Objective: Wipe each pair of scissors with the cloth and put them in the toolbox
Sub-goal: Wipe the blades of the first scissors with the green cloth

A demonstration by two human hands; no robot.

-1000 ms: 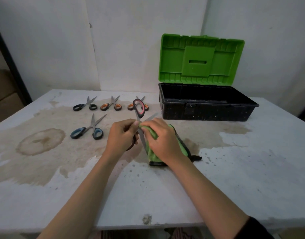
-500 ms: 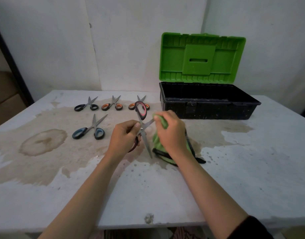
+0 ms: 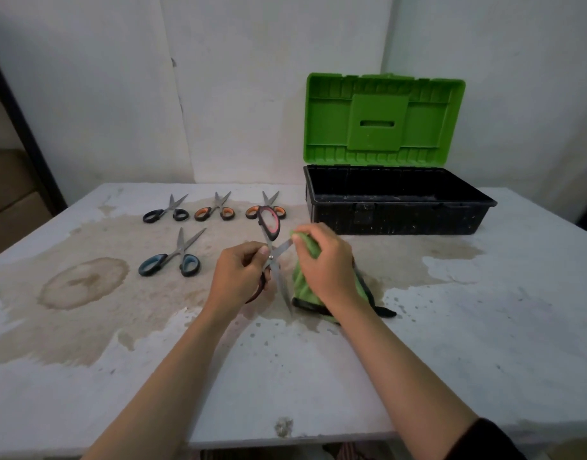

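Both forearms reach forward over the stained white surface (image 3: 451, 343), hands meeting just above it. The left hand (image 3: 239, 280) curls its grip around the red-handled scissors (image 3: 271, 250) near the pivot, one handle loop standing up above the fingers, the blades spread open. The right hand (image 3: 325, 263), knuckles up, pinches the green cloth (image 3: 305, 283) over the tip of the upper blade; the cloth's tail hangs to the surface. Four more scissors lie to the left: black-handled scissors (image 3: 166, 212), two orange-handled scissors (image 3: 215, 210) (image 3: 267, 207), blue-handled scissors (image 3: 172, 260). The toolbox (image 3: 398, 207) stands open behind the right hand, green lid (image 3: 381, 117) upright.
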